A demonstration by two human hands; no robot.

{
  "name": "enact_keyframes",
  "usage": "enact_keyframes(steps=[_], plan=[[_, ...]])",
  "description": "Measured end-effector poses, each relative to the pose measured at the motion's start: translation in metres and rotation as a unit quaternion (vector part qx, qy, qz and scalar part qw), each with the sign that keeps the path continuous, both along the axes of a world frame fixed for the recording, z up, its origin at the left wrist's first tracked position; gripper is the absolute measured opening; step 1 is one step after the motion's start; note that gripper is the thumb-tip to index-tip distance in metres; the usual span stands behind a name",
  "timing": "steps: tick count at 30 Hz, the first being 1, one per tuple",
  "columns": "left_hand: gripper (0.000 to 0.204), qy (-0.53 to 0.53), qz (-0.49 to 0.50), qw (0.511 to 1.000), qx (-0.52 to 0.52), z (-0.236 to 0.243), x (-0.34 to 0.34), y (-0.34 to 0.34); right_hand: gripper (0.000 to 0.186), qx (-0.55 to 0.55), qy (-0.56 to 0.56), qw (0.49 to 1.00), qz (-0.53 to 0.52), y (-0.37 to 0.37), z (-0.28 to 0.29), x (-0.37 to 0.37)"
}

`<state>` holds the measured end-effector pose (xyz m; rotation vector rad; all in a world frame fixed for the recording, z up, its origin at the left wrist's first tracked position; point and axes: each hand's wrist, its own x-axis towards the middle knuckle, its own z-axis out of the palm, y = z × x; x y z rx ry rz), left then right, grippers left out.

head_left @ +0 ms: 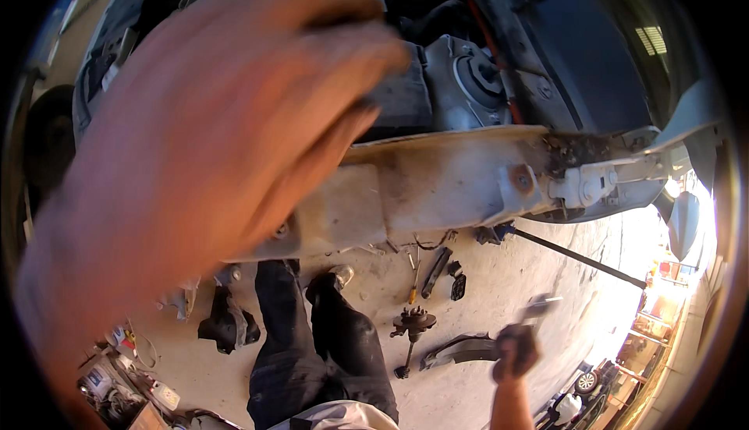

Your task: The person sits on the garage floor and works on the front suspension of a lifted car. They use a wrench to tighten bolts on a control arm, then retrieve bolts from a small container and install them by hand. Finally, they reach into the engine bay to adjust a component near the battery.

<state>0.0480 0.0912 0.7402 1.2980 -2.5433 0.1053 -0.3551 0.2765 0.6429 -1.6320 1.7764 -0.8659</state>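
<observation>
My left hand [211,110] looms large and blurred close in front of me, over the car's bare metal body panel [445,173]. Its fingers are bent, but motion smears them, and whether they hold anything cannot be made out. Low on the right, my right hand [515,364] is closed round a dark hand tool with a bright metal end [540,307]; blur hides its exact kind. That hand is apart from the car, above the concrete floor. Behind the panel, a round strut mount [480,79] shows in the engine bay.
On the floor lie a wheel hub with studs and a shaft [413,325], a curved black liner [460,350], a yellow-handled screwdriver [413,290] and black plastic parts [226,321]. A long dark bar [581,258] extends rightward. Cluttered boxes [117,383] stand lower left.
</observation>
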Motion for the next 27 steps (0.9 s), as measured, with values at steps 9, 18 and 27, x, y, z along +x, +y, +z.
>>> enact_keyframes(steps=[9,18,27], plan=[[0.033,-0.079,-0.068,0.992,0.072,-0.062,-0.055,-0.146,0.023,-0.255,0.238,0.937,-0.029,-0.201,0.099,0.083],[0.031,-0.062,-0.121,0.987,0.08,-0.112,-0.129,-0.221,0.039,-0.294,0.591,0.752,0.003,-0.289,0.122,0.087],[0.033,0.088,-0.161,0.975,0.126,-0.138,-0.181,-0.242,0.038,-0.336,0.615,0.704,-0.118,-0.334,0.108,0.045]])
